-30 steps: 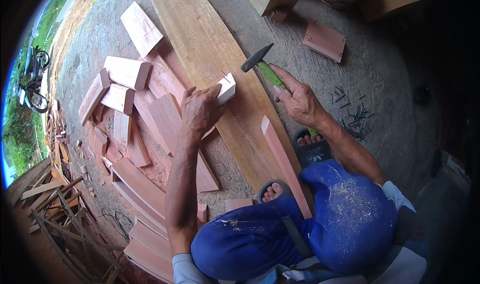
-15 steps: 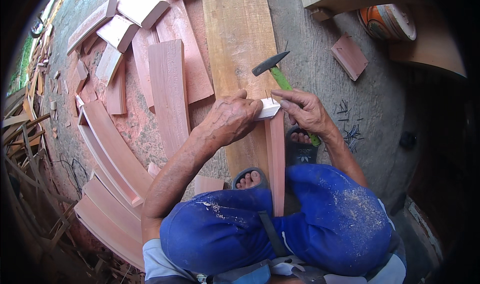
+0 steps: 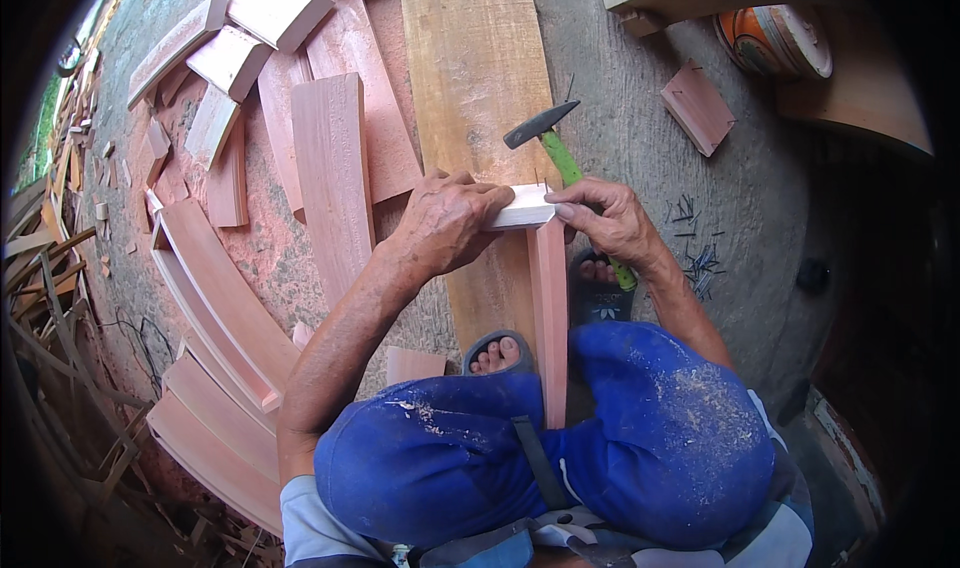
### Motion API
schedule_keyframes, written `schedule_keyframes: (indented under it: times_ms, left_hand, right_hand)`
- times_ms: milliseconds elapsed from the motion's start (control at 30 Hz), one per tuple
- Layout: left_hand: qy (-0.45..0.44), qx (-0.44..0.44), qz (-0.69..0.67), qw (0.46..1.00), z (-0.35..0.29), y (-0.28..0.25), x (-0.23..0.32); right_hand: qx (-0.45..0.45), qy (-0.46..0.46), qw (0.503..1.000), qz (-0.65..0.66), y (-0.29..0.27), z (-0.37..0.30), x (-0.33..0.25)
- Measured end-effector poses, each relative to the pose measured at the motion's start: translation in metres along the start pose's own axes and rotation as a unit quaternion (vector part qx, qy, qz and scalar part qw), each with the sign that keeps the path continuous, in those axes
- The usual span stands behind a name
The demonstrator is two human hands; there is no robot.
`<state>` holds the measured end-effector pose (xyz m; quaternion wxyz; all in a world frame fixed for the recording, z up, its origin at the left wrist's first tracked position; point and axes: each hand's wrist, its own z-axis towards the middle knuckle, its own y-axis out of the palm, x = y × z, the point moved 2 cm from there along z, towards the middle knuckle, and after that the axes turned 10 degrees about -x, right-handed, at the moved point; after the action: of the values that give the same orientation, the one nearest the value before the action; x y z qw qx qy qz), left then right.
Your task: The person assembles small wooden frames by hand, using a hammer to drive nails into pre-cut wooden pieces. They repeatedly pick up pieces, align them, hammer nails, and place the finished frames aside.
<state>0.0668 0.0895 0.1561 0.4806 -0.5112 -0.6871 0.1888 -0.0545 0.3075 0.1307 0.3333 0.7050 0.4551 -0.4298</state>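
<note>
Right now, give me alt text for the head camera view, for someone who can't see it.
A person's left hand holds a nail-studded pale block at the end of a pinkish wood strip. The right hand, at the block's right end, also holds a green-handled hammer. Cut wood pieces lie at left, loose nails at right.

Left grip (image 3: 447,220) — on pale block (image 3: 521,209) | right grip (image 3: 611,224) — green-handled hammer (image 3: 557,155)

matt wooden block (image 3: 525,202), metal hammer head (image 3: 541,125), rough concrete floor (image 3: 615,108), matt cloth trousers (image 3: 690,418).
</note>
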Motion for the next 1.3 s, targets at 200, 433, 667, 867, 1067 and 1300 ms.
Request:
schedule_keyframes:
  times_ms: [200, 433, 667, 867, 1067, 1300]
  left_hand:
    - [0.010, -0.045, -0.014, 0.999, -0.002, 0.002, -0.006]
    - [0.030, -0.035, -0.007, 0.999, 0.001, 0.005, -0.011]
    - [0.038, -0.009, 0.007, 0.999, 0.002, 0.009, -0.010]
    - [0.026, -0.028, 0.006, 0.999, 0.005, 0.004, -0.002]
    - [0.022, -0.046, -0.002, 0.999, -0.002, 0.008, 0.001]
    - [0.051, -0.032, -0.008, 0.998, 0.003, 0.007, -0.011]
  right_hand:
    - [-0.034, 0.031, 0.998, -0.052, 0.001, 0.004, -0.007]
    - [-0.046, 0.043, 0.996, -0.060, -0.001, 0.007, -0.015]
    - [0.047, -0.017, 0.984, -0.170, 0.014, 0.000, -0.014]
    - [0.028, 0.007, 0.986, -0.166, 0.018, -0.003, -0.018]
    - [0.014, 0.065, 0.993, -0.099, 0.022, -0.005, -0.015]
    - [0.010, 0.062, 0.993, -0.095, 0.018, -0.004, -0.022]
